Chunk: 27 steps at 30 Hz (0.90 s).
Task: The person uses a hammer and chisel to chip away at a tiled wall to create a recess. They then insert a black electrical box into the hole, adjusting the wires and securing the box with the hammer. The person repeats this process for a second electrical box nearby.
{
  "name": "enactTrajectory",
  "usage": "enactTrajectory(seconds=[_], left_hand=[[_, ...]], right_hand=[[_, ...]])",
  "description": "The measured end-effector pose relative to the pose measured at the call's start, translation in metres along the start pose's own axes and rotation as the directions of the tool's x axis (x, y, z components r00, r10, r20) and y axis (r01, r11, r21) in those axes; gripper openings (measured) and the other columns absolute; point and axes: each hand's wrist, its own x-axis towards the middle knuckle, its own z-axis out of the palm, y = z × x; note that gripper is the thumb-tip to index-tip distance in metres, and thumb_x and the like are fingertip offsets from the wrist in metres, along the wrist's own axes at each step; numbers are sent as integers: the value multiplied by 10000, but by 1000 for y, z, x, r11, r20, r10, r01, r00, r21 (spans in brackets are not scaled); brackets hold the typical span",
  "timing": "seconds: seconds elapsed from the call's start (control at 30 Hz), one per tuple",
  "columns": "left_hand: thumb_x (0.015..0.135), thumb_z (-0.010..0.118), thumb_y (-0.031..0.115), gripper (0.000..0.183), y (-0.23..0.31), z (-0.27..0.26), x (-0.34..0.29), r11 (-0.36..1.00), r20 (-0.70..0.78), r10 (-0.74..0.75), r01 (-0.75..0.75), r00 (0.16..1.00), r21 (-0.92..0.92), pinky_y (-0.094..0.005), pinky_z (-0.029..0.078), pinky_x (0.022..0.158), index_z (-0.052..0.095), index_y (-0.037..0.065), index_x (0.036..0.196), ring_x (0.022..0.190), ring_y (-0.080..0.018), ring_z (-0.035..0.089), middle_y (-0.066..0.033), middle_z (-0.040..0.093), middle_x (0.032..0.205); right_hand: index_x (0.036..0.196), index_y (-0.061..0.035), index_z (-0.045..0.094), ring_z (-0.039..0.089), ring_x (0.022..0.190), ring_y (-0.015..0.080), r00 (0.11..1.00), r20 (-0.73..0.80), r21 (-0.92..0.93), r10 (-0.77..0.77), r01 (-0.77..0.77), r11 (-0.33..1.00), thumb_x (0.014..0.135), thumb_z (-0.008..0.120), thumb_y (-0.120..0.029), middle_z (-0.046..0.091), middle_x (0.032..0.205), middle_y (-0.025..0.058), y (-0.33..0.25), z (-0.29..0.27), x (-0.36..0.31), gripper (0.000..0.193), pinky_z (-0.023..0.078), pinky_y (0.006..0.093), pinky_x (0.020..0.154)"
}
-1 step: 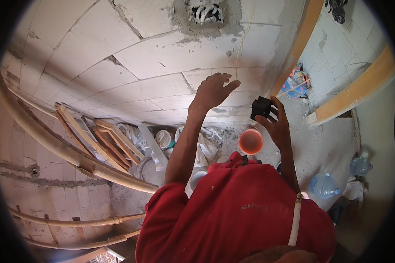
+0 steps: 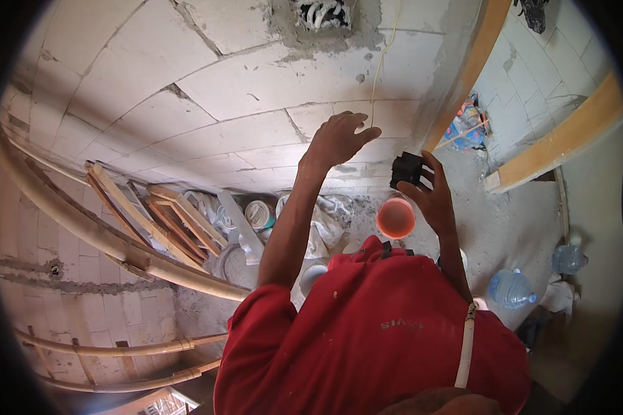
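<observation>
My left hand (image 2: 337,142) is raised in front of the block wall (image 2: 256,90), its thumb apart from its bent fingers, and I see nothing held in it. A thin yellowish string (image 2: 376,79) runs down the wall to about the tip of that thumb; whether they touch, I cannot tell. My right hand (image 2: 432,196) grips a small black box-shaped piece (image 2: 407,170) between thumb and fingers, to the right of my left hand. Above both hands, a recess in the wall holds white bundled cables (image 2: 322,15), with grey mortar around it.
An orange-red bucket (image 2: 395,218) stands on the floor below the black piece. Wooden boards (image 2: 156,207) and a lidded tub (image 2: 259,215) lie along the wall at left. Curved-looking poles (image 2: 118,242) cross the left side. Large plastic bottles (image 2: 511,289) and a wooden post (image 2: 554,135) are at right.
My right hand has shifted very slightly left with the black box-shaped piece. My left hand stays almost where it was.
</observation>
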Motion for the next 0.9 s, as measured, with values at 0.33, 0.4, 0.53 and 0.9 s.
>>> enactTrajectory(seconds=[0.33,0.4,0.53,0.9], left_hand=[[982,727,245,321,5,52,25,473,293,41,240,955,-848,-302,622,800,659,-52,1081,908,-188,740,-164,733,990],[982,731,201,316,6,64,24,282,281,25,263,959,-923,-317,640,852,614,-71,1093,913,-221,744,-184,724,1001],[994,712,182,265,12,77,27,259,182,23,170,983,-951,-310,634,892,583,-33,1079,943,-216,743,-197,719,1029],[999,703,161,215,6,70,30,333,8,-17,13,1000,-943,-312,636,881,581,-15,1022,946,-232,744,-191,722,1008]], right_hand=[[1572,-51,281,570,1285,294,999,-37,23,-12,13,1000,784,911,-168,478,1444,209,-1,26,-22,1016,529,421,1051],[1574,-47,271,571,1286,293,998,-68,59,-9,13,998,792,904,-155,476,1445,210,-7,26,-24,1012,530,420,1051],[1574,-41,264,568,1293,295,994,-100,69,-37,44,997,799,896,-141,473,1449,210,-9,21,-24,1004,528,418,1052],[1563,-38,304,551,1317,309,982,-188,74,-22,37,997,800,900,-178,455,1469,214,-4,12,-22,978,531,428,1045]])
